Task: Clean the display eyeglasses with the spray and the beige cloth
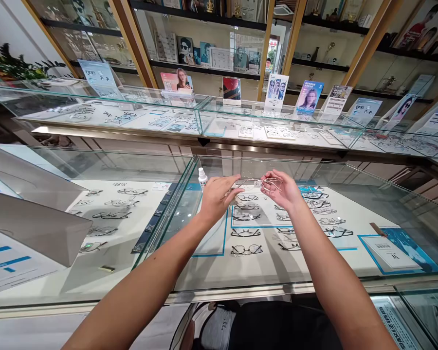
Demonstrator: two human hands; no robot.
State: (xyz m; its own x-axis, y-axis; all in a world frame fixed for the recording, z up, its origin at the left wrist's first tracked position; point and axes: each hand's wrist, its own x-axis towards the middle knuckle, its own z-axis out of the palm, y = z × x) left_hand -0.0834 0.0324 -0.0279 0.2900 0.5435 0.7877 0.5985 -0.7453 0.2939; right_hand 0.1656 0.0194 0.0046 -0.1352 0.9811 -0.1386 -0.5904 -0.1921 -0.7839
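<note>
A thin-framed pair of eyeglasses (257,183) is held level above the glass display case, between my two hands. My left hand (219,195) pinches one end of it between thumb and fingers, back of the hand up. At the other end, my right hand (283,188) has its fingers curled round the folded-looking temples, palm turned inward. A small white bottle (202,179) with a white cap stands just beyond my left hand. Rows of other eyeglasses, such as a round dark pair (246,250), lie beneath the glass below my hands.
A white box-like stand (40,228) rises at the left. Behind runs a second glass counter (200,116) topped with several upright cards, including a blue one (308,96). A blue-and-white leaflet (390,253) lies in the case at right. Wooden-framed shelves (204,68) line the back.
</note>
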